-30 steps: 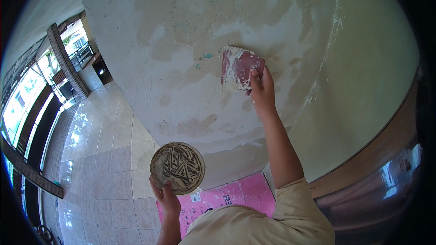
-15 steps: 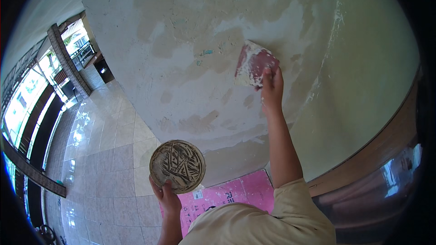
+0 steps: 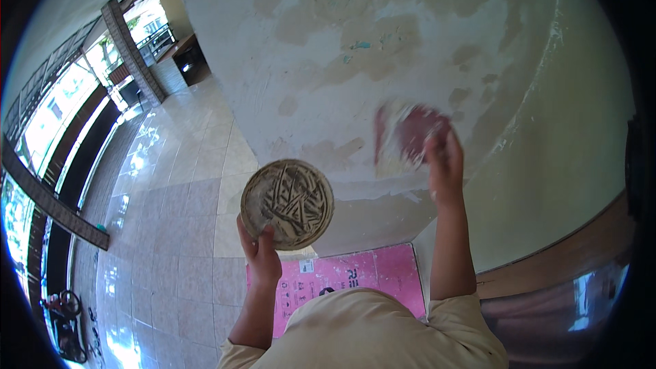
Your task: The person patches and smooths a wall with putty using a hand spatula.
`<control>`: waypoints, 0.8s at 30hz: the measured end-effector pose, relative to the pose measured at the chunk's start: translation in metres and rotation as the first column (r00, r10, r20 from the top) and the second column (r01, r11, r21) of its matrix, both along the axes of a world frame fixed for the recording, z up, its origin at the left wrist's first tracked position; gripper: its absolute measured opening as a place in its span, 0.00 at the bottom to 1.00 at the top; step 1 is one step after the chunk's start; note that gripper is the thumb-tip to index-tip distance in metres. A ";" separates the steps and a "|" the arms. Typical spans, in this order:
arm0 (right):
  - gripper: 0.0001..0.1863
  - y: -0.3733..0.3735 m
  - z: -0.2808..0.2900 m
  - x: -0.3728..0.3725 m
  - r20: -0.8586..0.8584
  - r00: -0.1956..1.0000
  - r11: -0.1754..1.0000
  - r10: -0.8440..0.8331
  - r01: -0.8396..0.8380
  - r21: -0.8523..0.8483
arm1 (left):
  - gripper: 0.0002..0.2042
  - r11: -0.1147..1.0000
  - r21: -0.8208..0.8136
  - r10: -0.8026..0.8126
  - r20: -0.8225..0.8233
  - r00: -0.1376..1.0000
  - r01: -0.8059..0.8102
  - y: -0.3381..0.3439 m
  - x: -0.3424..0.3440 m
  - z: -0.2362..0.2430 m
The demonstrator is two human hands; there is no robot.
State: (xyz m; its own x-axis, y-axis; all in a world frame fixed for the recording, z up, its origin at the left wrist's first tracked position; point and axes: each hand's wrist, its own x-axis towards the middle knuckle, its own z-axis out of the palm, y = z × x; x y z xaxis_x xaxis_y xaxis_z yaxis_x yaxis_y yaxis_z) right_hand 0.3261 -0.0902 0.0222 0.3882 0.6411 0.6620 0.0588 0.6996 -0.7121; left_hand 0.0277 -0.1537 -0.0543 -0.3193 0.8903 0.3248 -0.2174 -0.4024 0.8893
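Observation:
My right hand [image 3: 447,167] grips a flat dark-red putty spreader [image 3: 420,131] smeared with whitish putty, its outline blurred by motion. It is just in front of the patchy wall [image 3: 328,102]; whether its edge touches the surface I cannot tell. On the left, my left hand [image 3: 263,253] holds a round shallow lid [image 3: 287,201] by its lower rim, thumb over the face. Criss-cross streaks of putty mark the lid's inner face. Beige damp-looking patches and a few green specks show on the wall.
A pink printed sheet [image 3: 389,270] lies on the floor at the wall's foot. Glossy tiles [image 3: 178,225] stretch left toward pillars and a fence. A motorbike [image 3: 67,328] stands at lower left. Brown glossy furniture [image 3: 547,321] is at lower right.
The spreader in my right hand has come down and toward me from higher on the wall. My left hand has raised the lid slightly. The view has shifted too.

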 end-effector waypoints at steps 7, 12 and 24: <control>0.09 -0.063 0.006 -0.024 0.625 0.743 0.967 0.238 -0.117 -0.228 | 0.22 0.992 0.120 -0.005 -0.186 0.982 0.028 -0.006 0.000 0.014; 0.15 -0.084 0.006 -0.038 0.856 0.516 0.997 0.021 -0.079 0.023 | 0.22 0.980 0.197 0.050 -0.261 0.964 0.003 -0.017 0.011 0.022; 0.19 -0.111 -0.026 -0.047 0.867 0.338 0.931 -0.365 0.138 0.338 | 0.23 0.949 0.288 0.170 -0.139 0.976 -0.124 -0.035 0.055 0.029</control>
State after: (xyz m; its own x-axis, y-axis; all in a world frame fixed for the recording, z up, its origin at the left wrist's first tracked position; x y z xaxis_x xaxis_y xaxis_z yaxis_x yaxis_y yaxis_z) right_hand 0.2793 -0.2009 -0.0039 -0.3967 0.4587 0.7951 0.7791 0.6263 0.0274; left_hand 0.0828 -0.1888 -0.0256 -0.3634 0.7051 0.6089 -0.0008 -0.6538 0.7567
